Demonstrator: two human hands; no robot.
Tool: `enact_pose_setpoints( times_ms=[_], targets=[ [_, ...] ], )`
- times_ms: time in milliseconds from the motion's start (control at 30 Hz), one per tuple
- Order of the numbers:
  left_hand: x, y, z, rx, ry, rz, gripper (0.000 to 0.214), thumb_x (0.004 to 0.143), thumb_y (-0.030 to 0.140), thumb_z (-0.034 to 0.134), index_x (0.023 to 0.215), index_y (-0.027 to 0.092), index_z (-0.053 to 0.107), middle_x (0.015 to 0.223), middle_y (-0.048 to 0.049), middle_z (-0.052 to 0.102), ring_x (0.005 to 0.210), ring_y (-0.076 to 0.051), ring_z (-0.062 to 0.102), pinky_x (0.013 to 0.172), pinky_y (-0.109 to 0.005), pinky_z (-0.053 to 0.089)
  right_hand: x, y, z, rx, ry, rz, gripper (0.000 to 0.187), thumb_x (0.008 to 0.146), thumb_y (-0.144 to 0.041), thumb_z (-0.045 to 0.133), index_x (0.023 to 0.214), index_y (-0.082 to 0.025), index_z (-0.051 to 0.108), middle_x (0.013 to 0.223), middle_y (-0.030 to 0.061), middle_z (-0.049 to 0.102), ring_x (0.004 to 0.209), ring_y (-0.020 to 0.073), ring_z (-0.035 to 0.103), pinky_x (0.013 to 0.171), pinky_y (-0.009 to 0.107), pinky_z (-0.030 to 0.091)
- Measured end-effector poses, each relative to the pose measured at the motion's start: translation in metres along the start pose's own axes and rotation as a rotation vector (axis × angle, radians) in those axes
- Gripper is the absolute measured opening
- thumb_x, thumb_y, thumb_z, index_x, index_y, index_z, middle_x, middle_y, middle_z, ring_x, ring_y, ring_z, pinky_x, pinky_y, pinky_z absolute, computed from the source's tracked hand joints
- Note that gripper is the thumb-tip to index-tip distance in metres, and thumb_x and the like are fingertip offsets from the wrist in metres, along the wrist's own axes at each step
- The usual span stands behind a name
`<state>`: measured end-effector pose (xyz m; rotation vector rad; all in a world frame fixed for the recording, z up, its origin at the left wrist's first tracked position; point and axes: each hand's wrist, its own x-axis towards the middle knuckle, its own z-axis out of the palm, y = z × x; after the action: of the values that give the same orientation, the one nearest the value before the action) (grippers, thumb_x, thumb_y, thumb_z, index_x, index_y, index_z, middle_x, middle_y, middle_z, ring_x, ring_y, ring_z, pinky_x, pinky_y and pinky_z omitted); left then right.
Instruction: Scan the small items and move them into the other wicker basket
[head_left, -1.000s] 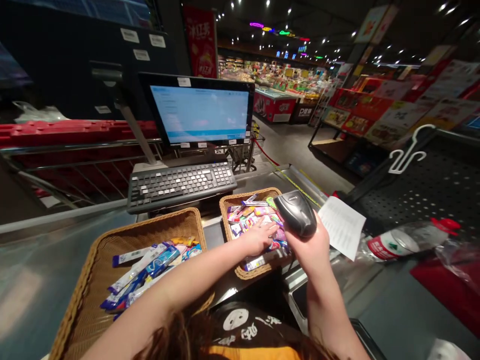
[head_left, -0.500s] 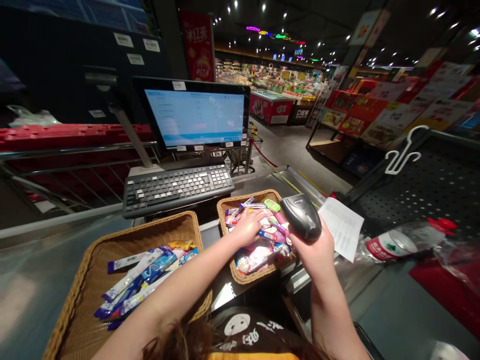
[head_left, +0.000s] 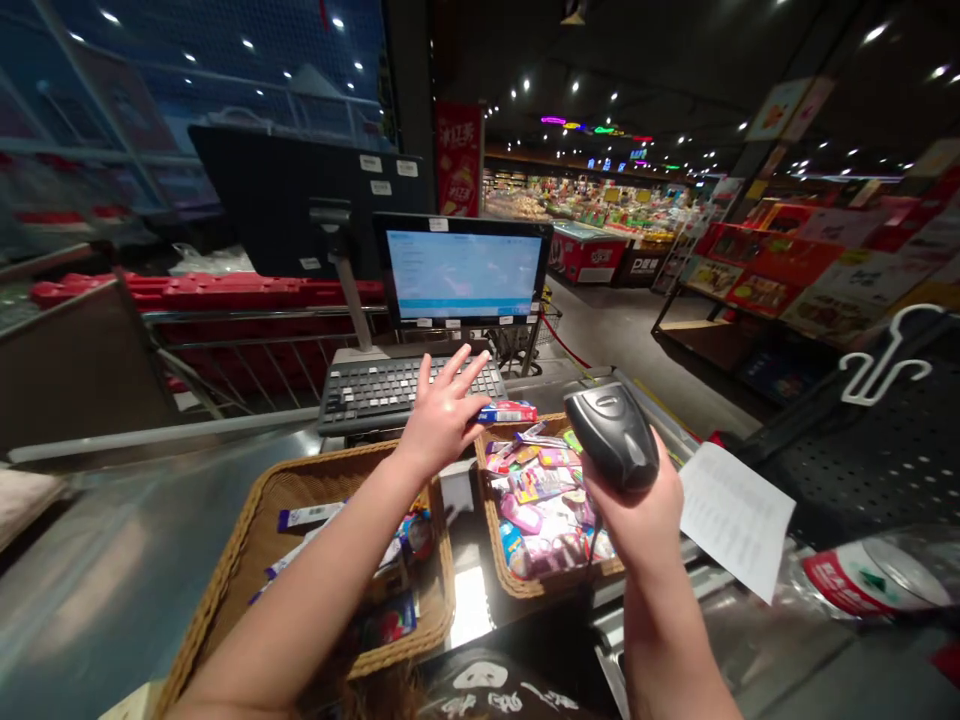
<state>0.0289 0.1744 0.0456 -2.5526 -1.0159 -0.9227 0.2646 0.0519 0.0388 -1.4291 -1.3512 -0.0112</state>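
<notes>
Left hand (head_left: pixel 442 410) has lifted off the basket's contents and now hangs wide open, fingers spread, over the keyboard (head_left: pixel 405 395). A blue-and-red packet (head_left: pixel 508 412) lies just beside its thumb, at the far rim of the right basket (head_left: pixel 551 590); whether the thumb touches it is hard to tell. Right hand (head_left: pixel 626 515) is closed around a black barcode scanner (head_left: pixel 611 435), holding it up over that basket's right side. Small packets (head_left: pixel 544 510) fill the right basket. Left of it stands a second wicker basket (head_left: pixel 300 490), and both rest on a steel table (head_left: pixel 112 520). Beyond the right basket are a monitor (head_left: pixel 461 270) and the keyboard. To its right lie a printed sheet (head_left: pixel 735 520) and a plastic bottle (head_left: pixel 862 585).
</notes>
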Motion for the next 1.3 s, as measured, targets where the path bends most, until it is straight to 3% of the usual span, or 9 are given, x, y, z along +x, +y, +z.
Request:
enact_pose_setpoints(
  times_ms=[267, 500, 600, 867, 1300],
  targets=[
    [-0.009, -0.031, -0.061, 0.196, 0.14, -0.065, 0.019, 0.081, 0.022, 0.069, 0.099, 0.024, 0.072, 0.157, -0.0085, 0.038, 0.148, -0.033, 0.029, 0.119, -0.067, 0.006, 0.009, -0.053, 0.022, 0.084, -0.044, -0.183, 0.069, 0.075, -0.032, 0.07, 0.139, -0.019, 0.05, 0.134, 0.0149, 0.06, 0.123, 0.0362, 0.058, 0.108, 0.057, 0.043],
    [-0.027, -0.045, -0.091, 0.277, 0.175, -0.157, 0.019, 0.082, 0.025, 0.067, 0.1, 0.025, 0.073, 0.158, -0.0077, 0.035, 0.147, -0.034, 0.03, 0.118, -0.067, 0.006, 0.007, -0.074, 0.052, 0.089, -0.199, -0.455, 0.06, 0.076, -0.024, 0.063, 0.135, -0.021, 0.051, 0.132, 0.0141, 0.059, 0.135, 0.0386, 0.046, 0.11, 0.061, 0.039],
    [-0.036, -0.048, -0.101, 0.31, 0.175, -0.186, 0.019, 0.082, 0.024, 0.067, 0.1, 0.026, 0.073, 0.158, -0.0078, 0.036, 0.147, -0.033, 0.031, 0.118, -0.067, 0.006, 0.0, -0.077, 0.064, 0.097, -0.276, -0.455, 0.056, 0.076, -0.022, 0.061, 0.131, -0.023, 0.053, 0.132, 0.0137, 0.058, 0.137, 0.0397, 0.043, 0.11, 0.065, 0.038],
    [-0.052, -0.056, -0.119, 0.357, 0.179, -0.254, 0.022, 0.079, 0.021, 0.069, 0.101, 0.025, 0.074, 0.158, -0.0082, 0.036, 0.147, -0.034, 0.03, 0.118, -0.067, 0.005, -0.01, -0.088, 0.078, 0.149, -0.359, -0.505, 0.05, 0.074, -0.016, 0.057, 0.124, -0.021, 0.057, 0.127, 0.0134, 0.06, 0.137, 0.0384, 0.043, 0.111, 0.063, 0.037],
    [-0.055, -0.054, -0.122, 0.38, 0.164, -0.257, 0.023, 0.08, 0.019, 0.068, 0.101, 0.025, 0.074, 0.157, -0.0099, 0.037, 0.146, -0.034, 0.032, 0.117, -0.069, 0.008, -0.015, -0.09, 0.078, 0.165, -0.377, -0.518, 0.048, 0.075, -0.016, 0.058, 0.122, -0.022, 0.058, 0.127, 0.0125, 0.061, 0.137, 0.0365, 0.043, 0.112, 0.061, 0.036]
  ],
)
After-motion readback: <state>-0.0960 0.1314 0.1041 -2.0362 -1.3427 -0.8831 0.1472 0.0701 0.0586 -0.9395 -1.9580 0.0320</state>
